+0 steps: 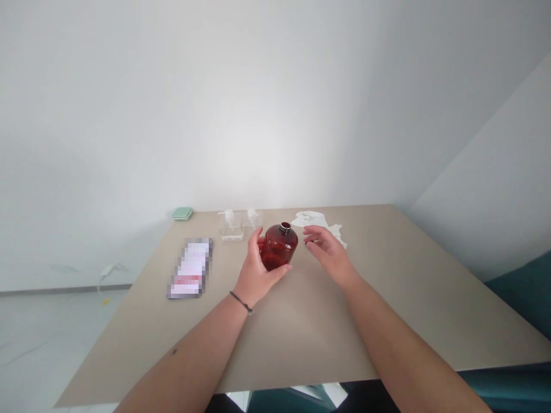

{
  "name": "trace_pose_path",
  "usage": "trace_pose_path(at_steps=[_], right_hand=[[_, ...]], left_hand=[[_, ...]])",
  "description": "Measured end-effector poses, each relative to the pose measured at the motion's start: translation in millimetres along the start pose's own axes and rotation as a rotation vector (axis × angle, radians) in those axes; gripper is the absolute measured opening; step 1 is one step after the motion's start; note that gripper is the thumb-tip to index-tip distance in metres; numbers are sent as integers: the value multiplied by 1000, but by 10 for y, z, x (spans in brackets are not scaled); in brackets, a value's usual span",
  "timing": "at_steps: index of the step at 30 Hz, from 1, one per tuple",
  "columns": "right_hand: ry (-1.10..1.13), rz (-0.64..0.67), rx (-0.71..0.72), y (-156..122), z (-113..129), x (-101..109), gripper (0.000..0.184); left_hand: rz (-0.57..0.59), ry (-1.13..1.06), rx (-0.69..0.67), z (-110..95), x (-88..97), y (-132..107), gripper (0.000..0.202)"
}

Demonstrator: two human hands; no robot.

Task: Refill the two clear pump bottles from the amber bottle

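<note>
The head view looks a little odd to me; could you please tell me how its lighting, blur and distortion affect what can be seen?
In the head view, glare brightens the white wall, the clear pump bottles nearly fade into the pale background, and the flat rectangular device is pixelated; the wide lens seems to stretch the bare forearms and slant the beige table, while the dark red bottle stays fairly sharp.

Bottle (279,248): translucent deep red, silver neck rim | Tabletop (314,338): plain beige | Flat case (182,214): pale green | Tissue (307,218): white | Wrist cord (241,302): black | Upholstery (523,292): dark teal | Wall (275,115): pale grey
</note>
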State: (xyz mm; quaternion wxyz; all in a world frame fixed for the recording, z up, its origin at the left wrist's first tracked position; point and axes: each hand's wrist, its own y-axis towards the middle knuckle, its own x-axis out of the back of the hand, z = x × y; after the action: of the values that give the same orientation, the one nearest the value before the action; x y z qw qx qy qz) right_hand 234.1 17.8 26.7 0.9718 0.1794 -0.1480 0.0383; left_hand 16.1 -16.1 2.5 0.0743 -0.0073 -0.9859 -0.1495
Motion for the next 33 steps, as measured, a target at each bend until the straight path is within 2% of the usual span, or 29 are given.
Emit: trace_pose_path(at_steps=[3, 7, 12, 16, 19, 22, 27, 33], right_hand=[[215, 168, 28, -82, 14, -230, 61], [333, 218, 36, -135, -3, -393, 83], [332, 135, -21, -114, 3, -435, 84], [358, 14, -10, 49, 4, -364, 80], [246, -118, 11, 269, 6, -278, 79], [104, -184, -21, 516, 25, -232, 84], [-22, -198, -117, 838, 46, -339, 83], [-119, -152, -168, 1028, -85, -525, 83]], left_hand=[[40, -54, -11, 10, -26, -2, 110], [106, -126, -27, 38, -67, -6, 107], [124, -117, -37, 76, -107, 12, 109], [21, 41, -145, 88, -90, 31, 110], [-45, 123, -205, 82, -28, 46, 91], [-59, 220, -220, 55, 49, 69, 68], [108, 361, -219, -14, 101, 96, 39], [261, 406, -184, -21, 80, 96, 33]])
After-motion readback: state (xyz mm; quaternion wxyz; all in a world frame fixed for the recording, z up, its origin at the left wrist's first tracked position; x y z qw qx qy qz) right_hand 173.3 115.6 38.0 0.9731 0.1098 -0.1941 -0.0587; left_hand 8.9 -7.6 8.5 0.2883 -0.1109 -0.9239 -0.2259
